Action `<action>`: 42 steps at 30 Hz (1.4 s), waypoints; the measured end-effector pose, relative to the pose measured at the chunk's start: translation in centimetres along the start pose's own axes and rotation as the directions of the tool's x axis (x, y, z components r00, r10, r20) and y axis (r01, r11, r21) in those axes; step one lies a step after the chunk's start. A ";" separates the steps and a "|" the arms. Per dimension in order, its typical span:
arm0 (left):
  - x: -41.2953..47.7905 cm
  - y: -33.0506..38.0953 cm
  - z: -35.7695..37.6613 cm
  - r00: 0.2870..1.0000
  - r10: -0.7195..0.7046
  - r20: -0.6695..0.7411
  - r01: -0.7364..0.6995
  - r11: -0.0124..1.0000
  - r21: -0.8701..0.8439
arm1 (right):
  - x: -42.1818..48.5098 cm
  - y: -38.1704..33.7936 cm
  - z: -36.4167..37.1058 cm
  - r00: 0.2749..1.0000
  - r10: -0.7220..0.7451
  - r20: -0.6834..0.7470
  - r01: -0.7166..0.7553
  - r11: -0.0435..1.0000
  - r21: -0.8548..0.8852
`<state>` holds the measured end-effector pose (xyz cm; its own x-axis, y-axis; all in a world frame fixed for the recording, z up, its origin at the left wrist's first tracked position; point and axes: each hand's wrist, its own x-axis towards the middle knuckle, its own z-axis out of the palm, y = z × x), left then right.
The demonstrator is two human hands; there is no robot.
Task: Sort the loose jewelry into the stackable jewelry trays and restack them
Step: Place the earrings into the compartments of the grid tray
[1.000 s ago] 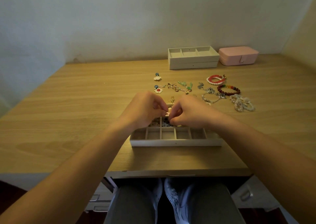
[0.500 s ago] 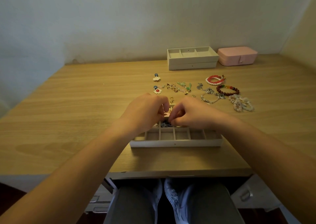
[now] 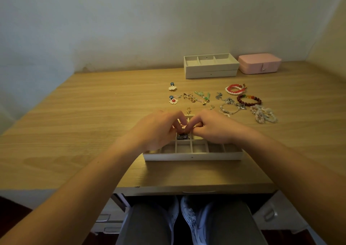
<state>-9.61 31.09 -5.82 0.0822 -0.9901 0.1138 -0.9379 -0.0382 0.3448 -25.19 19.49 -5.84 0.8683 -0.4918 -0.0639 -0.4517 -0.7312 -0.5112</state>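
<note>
Our left hand [image 3: 159, 130] and right hand [image 3: 211, 127] meet, fingers curled, over the divided tray [image 3: 192, 156]; we cannot tell whether they pinch anything.

L hand [image 3: 159, 130] & R hand [image 3: 209, 127] met fingertips over the divided tray [image 3: 192, 156], pinching a small item [image 3: 183, 126], too tiny to ID. Loose earrings [image 3: 173, 100] & bracelets [image 3: 249, 100] lay beyond; stacked trays [image 3: 210, 70] & pink box [image 3: 259, 63] sat by the wall.
</note>
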 end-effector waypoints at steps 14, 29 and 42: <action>-2.1 1.1 1.1 0.999 0.017 -0.048 -0.011 0.993 0.118 | -2.3 0.4 -0.9 0.909 0.314 -0.275 -0.381 0.893 -0.241; -1.2 1.1 -1.1 0.992 -0.121 -0.047 0.122 0.993 0.011 | 0.3 0.1 -2.2 0.905 0.311 -0.291 -0.372 0.910 -0.184; 8.1 -1.1 -2.0 0.931 -0.274 -0.243 0.186 0.925 -0.332 | 7.6 2.4 -2.4 0.989 0.145 -0.041 -0.146 0.989 -0.011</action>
<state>-7.25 23.39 -3.42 0.4153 -0.8781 0.2375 -0.7401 -0.1744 0.6495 -20.10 12.88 -5.48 0.7845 -0.6115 -0.1026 -0.5756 -0.6566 -0.4873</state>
